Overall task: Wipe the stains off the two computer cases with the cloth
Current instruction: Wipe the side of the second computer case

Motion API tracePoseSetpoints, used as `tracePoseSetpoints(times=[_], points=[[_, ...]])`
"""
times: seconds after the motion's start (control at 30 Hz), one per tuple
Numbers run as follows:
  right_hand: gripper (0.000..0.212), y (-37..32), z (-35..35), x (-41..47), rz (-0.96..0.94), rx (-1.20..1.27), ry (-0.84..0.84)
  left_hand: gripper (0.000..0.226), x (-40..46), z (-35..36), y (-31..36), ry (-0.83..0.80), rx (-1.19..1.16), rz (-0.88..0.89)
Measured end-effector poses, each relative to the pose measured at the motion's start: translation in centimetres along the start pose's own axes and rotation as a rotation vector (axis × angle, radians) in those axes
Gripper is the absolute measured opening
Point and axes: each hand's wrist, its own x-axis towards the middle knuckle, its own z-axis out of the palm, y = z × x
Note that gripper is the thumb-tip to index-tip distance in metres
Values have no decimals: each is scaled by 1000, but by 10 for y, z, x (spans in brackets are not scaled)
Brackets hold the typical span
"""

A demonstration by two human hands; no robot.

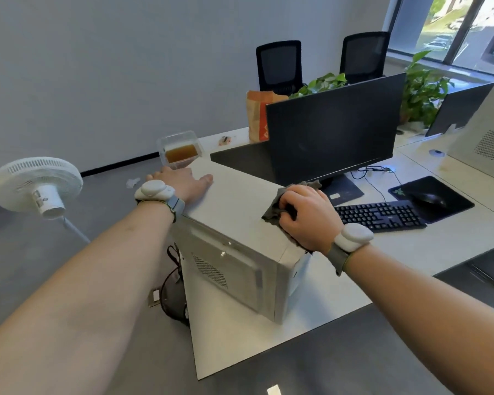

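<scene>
A white computer case (234,206) stands on the white desk in front of me, its top panel facing up. My left hand (183,181) lies flat on the far left part of that top, fingers straight. My right hand (305,215) grips a crumpled grey cloth (274,209) and presses it on the top's right edge. A second white case (488,138) with a perforated vent stands at the far right, partly cut off by the frame.
A black monitor (334,129) stands right behind the case. A keyboard (380,216), a mouse on a black pad (431,199), a clear tub of brown liquid (180,151), a paper bag (258,115) and plants share the desk. A white fan (37,183) stands on the floor at left.
</scene>
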Motion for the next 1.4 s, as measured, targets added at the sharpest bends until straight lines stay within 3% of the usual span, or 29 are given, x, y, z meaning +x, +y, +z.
tracePoseSetpoints(times=[0.2,0.27,0.37,0.43,0.57,0.67,0.87,1.03,1.17,1.33,1.4], points=[[18,17,-14,22,21,-43,-127,105,-41,8,-10,9,22,-93],[20,12,-12,9,169,30,-71,104,-52,15,-9,51,36,-107],[39,-14,0,-35,422,267,43,103,-57,22,-5,77,-37,-129],[47,-32,11,-59,444,313,103,101,-58,22,-4,67,-80,-144],[38,-38,23,-62,375,289,284,108,-61,14,-5,37,-86,-182],[33,-9,18,-42,316,303,225,120,-56,12,-5,26,-76,-211],[27,74,-13,18,128,245,-27,72,-91,7,14,145,-2,-108],[30,98,-29,48,53,85,-154,65,-111,16,18,262,61,-35],[22,81,-32,44,-33,-43,-99,50,-105,38,10,313,-229,60],[30,25,-43,28,-65,327,-30,49,-94,50,0,255,-557,120],[30,-5,-42,24,34,680,-177,59,-91,53,-1,260,-611,86]])
